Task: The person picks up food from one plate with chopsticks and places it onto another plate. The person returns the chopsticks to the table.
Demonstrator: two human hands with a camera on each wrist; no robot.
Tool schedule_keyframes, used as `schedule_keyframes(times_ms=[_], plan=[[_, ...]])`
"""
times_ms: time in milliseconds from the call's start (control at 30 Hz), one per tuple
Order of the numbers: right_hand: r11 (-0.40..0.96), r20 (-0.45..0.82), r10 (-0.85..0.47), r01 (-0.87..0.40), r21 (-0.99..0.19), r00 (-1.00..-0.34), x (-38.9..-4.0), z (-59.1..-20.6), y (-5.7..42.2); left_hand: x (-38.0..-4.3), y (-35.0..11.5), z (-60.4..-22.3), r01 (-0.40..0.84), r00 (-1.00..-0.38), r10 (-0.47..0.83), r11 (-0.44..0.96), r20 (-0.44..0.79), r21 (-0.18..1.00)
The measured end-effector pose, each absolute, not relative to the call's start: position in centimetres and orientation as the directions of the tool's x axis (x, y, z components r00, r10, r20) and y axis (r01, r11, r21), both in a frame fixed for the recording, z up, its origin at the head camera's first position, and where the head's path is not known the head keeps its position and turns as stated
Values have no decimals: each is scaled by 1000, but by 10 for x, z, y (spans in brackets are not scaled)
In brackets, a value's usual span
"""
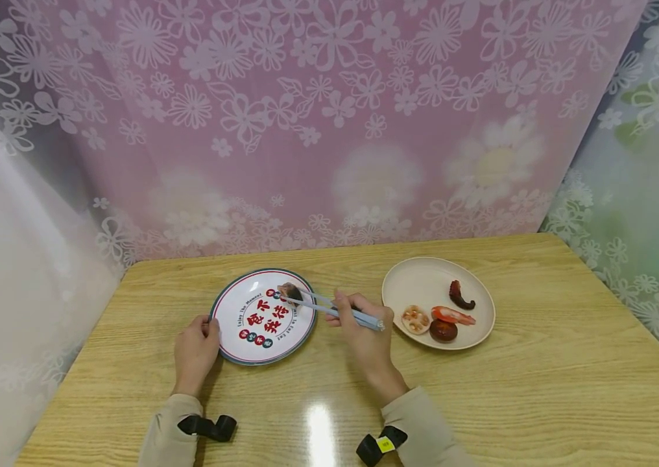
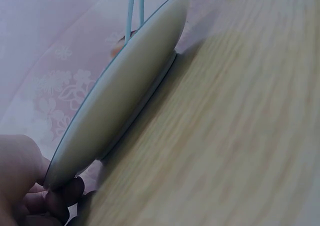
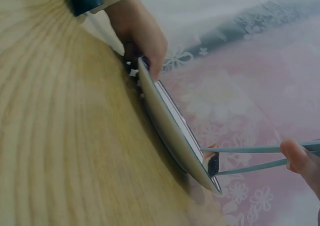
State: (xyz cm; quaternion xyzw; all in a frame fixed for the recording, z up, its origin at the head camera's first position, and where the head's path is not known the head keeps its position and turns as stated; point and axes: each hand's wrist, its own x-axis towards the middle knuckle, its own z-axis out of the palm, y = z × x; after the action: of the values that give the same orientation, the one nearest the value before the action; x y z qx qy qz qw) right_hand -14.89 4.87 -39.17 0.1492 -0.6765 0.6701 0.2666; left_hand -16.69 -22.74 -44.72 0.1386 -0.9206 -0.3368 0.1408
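Note:
My left hand point(image 1: 196, 350) pinches the left rim of a white plate point(image 1: 231, 308) with a blue-green edge and red lettering. In the left wrist view, the thumb is over the rim and curled fingers are below it. My right hand point(image 1: 369, 344) holds a pair of pale blue chopsticks point(image 1: 322, 308). Their tips lie on either side of a small dark and tan food piece point(image 3: 213, 161) at the plate's upper right. In the right wrist view the piece sits right at the plate's surface, between the two tips.
Right of my right hand stands a beige plate point(image 1: 414, 282). On it lie a lotus root slice point(image 1: 416, 319), an orange-and-white shrimp point(image 1: 452, 316), a brown mushroom cap point(image 1: 443, 331) and a dark red curled tentacle point(image 1: 460, 296). A flowered curtain point(image 1: 306, 162) hangs behind the wooden table point(image 1: 539, 363).

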Motion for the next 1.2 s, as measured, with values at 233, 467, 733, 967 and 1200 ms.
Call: schedule_keyframes(times_ms=[233,467,733,967,1200], plan=[[59,699,64,-697,-715,-712,-153,-407,43,-166,-227,-445,-190,-927,-357,715,117,673],[50,658,57,-656,-753,-751,-144,-392,44,-166,-227,-444,-204,-926,-364,707,101,677],[114,685,60,-677,-727,-726,-137,-381,42,-166,-227,-445,-196,-927,-360,705,105,681],[169,735,33,-721,-672,-677,-149,-404,41,-166,-228,-445,-204,-924,-367,709,107,675],[219,810,16,-788,-575,-586,-152,-415,40,-166,-228,-444,-163,-928,-341,730,148,663]])
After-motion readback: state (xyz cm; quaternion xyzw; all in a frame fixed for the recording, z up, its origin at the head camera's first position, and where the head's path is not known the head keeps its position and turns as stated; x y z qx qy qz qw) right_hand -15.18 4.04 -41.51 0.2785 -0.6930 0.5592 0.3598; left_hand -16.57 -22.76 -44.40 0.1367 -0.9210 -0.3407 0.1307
